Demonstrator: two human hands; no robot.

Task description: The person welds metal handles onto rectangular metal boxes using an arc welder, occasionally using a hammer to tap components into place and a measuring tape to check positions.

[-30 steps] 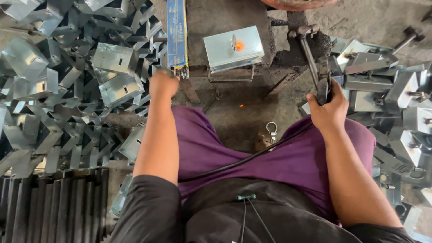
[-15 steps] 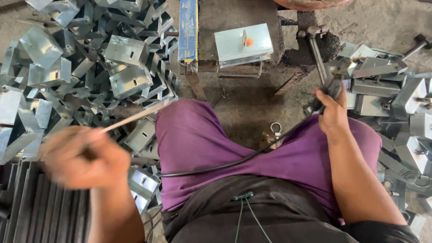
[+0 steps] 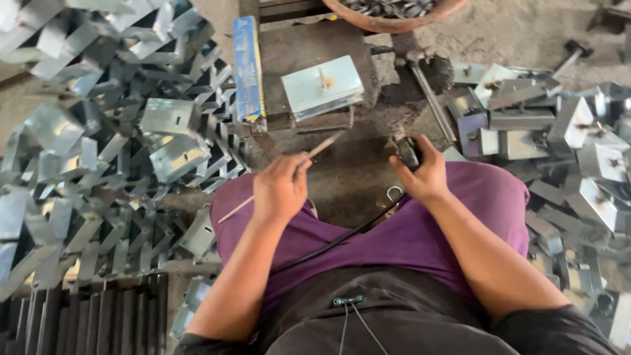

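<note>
Left heap: a broad pile of bent, shiny sheet-metal brackets (image 3: 112,144) covers the floor on the person's left, reaching from the top edge of the view down to knee level.
Right heap: a smaller pile of boxy metal pieces (image 3: 559,138) lies on the floor to the right, just beyond the right knee.
Lap: purple trousers (image 3: 407,236) fill the middle of the view, with a black cable (image 3: 342,238) running across them toward the right hand.
Counter: a dark, grimy work block (image 3: 315,52) stands straight ahead between the two heaps.
Bowl: a reddish-brown bowl (image 3: 394,23) of small dark parts sits at the top edge, behind the counter.
Blue box: a long, narrow blue box (image 3: 248,69) lies along the counter's left side.
Workpiece: a grey sheet-metal box (image 3: 322,85) rests on the counter, a small orange-tinged stud at the middle of its top face.
Left hand: the left hand (image 3: 281,190) hovers above the left thigh, its grip closed around a thin rod.
Rod: the thin rod (image 3: 322,146) slants up and to the right, its tip just short of the counter's front edge.
Right hand: the right hand (image 3: 424,176) has its grip wrapped round a dark tool handle (image 3: 406,150), in front of the counter and above the right thigh.
</note>
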